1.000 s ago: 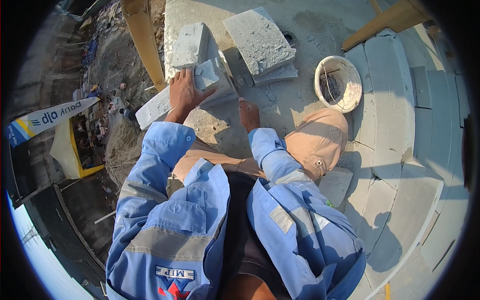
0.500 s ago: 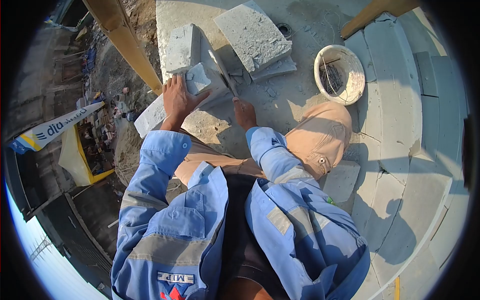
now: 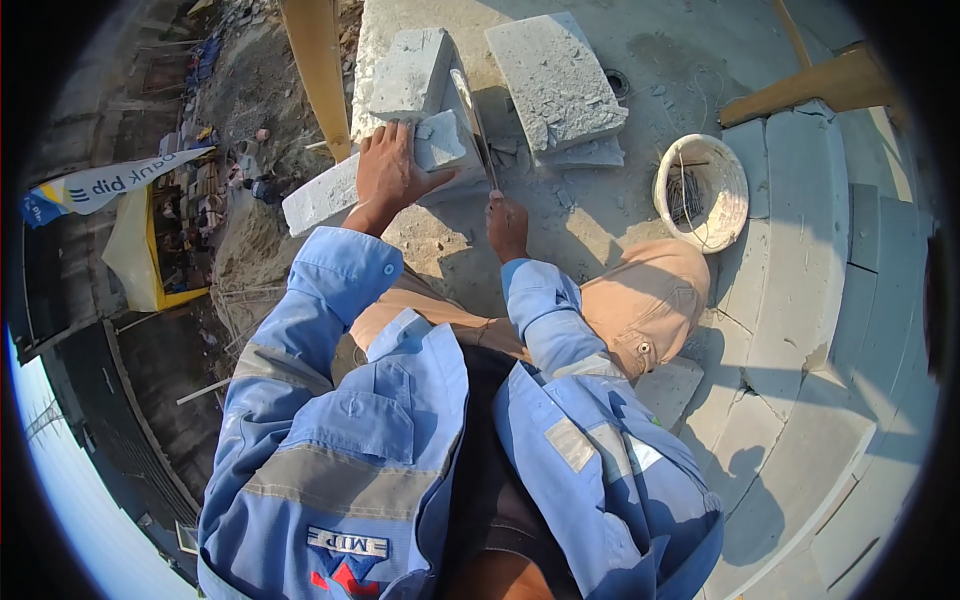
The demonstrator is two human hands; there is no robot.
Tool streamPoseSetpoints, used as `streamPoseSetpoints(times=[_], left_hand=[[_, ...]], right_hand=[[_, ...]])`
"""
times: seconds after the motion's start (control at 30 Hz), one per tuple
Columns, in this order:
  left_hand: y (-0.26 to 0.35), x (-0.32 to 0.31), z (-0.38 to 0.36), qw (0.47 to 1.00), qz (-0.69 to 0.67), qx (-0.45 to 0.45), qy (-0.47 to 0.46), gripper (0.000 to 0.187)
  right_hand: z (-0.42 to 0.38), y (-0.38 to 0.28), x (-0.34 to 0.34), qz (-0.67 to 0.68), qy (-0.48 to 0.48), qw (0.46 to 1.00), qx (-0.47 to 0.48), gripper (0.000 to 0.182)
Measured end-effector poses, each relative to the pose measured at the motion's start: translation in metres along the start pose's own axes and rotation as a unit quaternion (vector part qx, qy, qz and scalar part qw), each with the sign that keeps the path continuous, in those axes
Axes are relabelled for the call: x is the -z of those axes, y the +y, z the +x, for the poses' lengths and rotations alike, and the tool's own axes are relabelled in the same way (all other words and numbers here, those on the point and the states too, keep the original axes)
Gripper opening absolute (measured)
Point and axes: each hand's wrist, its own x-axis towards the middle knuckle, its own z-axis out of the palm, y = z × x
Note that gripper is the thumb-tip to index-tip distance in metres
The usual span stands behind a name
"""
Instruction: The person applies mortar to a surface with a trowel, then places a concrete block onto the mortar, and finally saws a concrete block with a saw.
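My left hand point(image 3: 393, 175) lies with fingers spread on a pale lightweight block point(image 3: 325, 195), its thumb by a small broken block piece point(image 3: 441, 142). My right hand point(image 3: 507, 226) is closed around the handle end of a long saw-like blade point(image 3: 473, 125). That blade points away from me and runs along the right side of the small piece and of an upright block point(image 3: 410, 75). Its teeth, if any, are too small to make out. The handle is mostly hidden in my fist.
Right of the blade, a wide rough slab point(image 3: 555, 85) rests on another piece amid rubble. A whitish bucket point(image 3: 735, 200) holds thin dark metal pieces. Wooden posts point(image 3: 318, 75) stand near the blocks. A block wall point(image 3: 790, 250) lines the right; lower ground drops off left.
The whole view has shifted, with the blocks now farther right. My right hand has drawn slightly back toward me with the blade. The left hand stays on the block.
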Motion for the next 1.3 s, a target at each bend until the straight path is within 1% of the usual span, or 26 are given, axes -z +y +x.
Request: streamPoseSetpoints(times=[0.03, 0.1, 0.13, 0.17, 0.2, 0.23, 0.3, 0.33, 0.4, 0.43, 0.5, 0.57, 0.6, 0.63, 0.7, 0.73, 0.8, 0.93, 1.0, 1.13, 1.17, 1.2, 1.23, 1.3], left_hand=[[0.0, -0.001, -0.002, 1.0, 0.005, -0.001, -0.004, 0.093], [0.002, 0.003, 0.0, 1.0, 0.011, 0.003, 0.005, 0.093], [0.005, 0.005, -0.001, 1.0, 0.01, 0.006, -0.019, 0.094], [0.005, 0.009, 0.002, 0.999, 0.01, 0.012, -0.039, 0.096], [0.003, 0.01, 0.003, 0.999, 0.01, 0.03, -0.03, 0.096], [0.002, 0.008, 0.0, 0.999, 0.004, 0.024, -0.037, 0.096], [-0.001, 0.005, 0.001, 0.998, -0.012, 0.022, -0.05, 0.094], [-0.002, 0.004, 0.001, 0.998, -0.014, 0.041, -0.045, 0.094], [-0.003, 0.001, -0.001, 0.999, -0.028, 0.007, -0.027, 0.092], [-0.006, -0.003, -0.002, 0.999, -0.034, -0.001, 0.003, 0.089], [-0.004, -0.005, -0.005, 0.999, -0.039, 0.01, 0.008, 0.089], [-0.005, -0.002, -0.001, 0.999, -0.04, 0.011, 0.02, 0.089], [-0.004, -0.001, -0.003, 0.999, -0.038, 0.01, 0.006, 0.088], [-0.003, 0.001, -0.004, 0.999, -0.035, 0.009, -0.006, 0.087], [-0.004, 0.003, -0.002, 0.999, -0.038, 0.015, -0.007, 0.086], [-0.003, 0.004, -0.004, 0.999, -0.045, 0.014, -0.013, 0.086], [-0.003, 0.003, -0.006, 0.999, -0.041, 0.014, -0.017, 0.087], [-0.002, 0.0, -0.002, 1.0, -0.025, 0.01, -0.001, 0.089], [-0.005, -0.003, -0.001, 1.0, -0.022, -0.004, 0.008, 0.09], [-0.004, 0.001, -0.004, 1.0, -0.01, 0.0, -0.011, 0.093], [-0.002, 0.002, -0.002, 1.0, 0.0, 0.002, -0.01, 0.094], [0.002, 0.002, -0.003, 1.0, -0.001, -0.019, -0.015, 0.094], [0.001, 0.002, 0.0, 1.0, 0.011, -0.008, -0.02, 0.094], [-0.002, -0.002, 0.002, 0.999, 0.02, 0.008, -0.035, 0.096]], right_hand=[[-0.004, 0.005, 0.004, -0.004, -0.005, 1.0, -0.002, 0.05], [0.004, 0.003, 0.01, -0.016, -0.032, 0.992, -0.124, 0.05], [0.003, -0.002, 0.012, -0.02, -0.041, 0.992, -0.118, 0.05], [0.004, -0.007, 0.012, 0.025, -0.052, 0.989, -0.134, 0.051], [0.003, -0.018, 0.011, 0.068, -0.067, 0.983, -0.155, 0.052], [-0.001, -0.032, 0.011, 0.059, -0.087, 0.982, -0.156, 0.052], [0.0, -0.058, 0.007, 0.118, -0.044, 0.986, -0.106, 0.05], [-0.001, -0.061, 0.008, 0.11, -0.063, 0.986, -0.104, 0.05], [-0.002, -0.064, 0.012, 0.075, -0.052, 0.994, -0.054, 0.049], [0.0, -0.06, 0.011, 0.07, -0.063, 0.994, -0.051, 0.049], [-0.002, -0.06, 0.012, 0.069, -0.064, 0.983, -0.161, 0.051], [0.006, -0.067, 0.016, 0.042, -0.068, 0.984, -0.159, 0.051], [0.005, -0.068, 0.023, 0.015, -0.066, 0.983, -0.168, 0.052], [0.005, -0.067, 0.026, 0.011, -0.069, 0.984, -0.166, 0.052], [0.006, -0.061, 0.019, 0.108, -0.056, 0.99, -0.07, 0.053], [0.005, -0.054, 0.012, 0.109, -0.059, 0.99, -0.073, 0.053], [0.002, -0.052, 0.009, 0.07, -0.053, 0.986, -0.143, 0.052], [0.0, -0.072, 0.02, 0.038, -0.057, 0.984, -0.162, 0.053], [0.003, -0.071, 0.017, 0.063, -0.037, 0.995, -0.073, 0.052], [0.0, -0.062, 0.009, 0.064, -0.003, 0.995, -0.083, 0.05], [0.001, -0.061, 0.012, 0.053, -0.042, 0.99, -0.125, 0.05], [0.002, -0.06, 0.017, 0.043, -0.082, 0.982, -0.167, 0.05], [0.008, -0.059, 0.014, 0.051, -0.063, 0.983, -0.165, 0.05], [0.005, -0.051, 0.007, -0.004, -0.002, 1.0, -0.015, 0.053]])
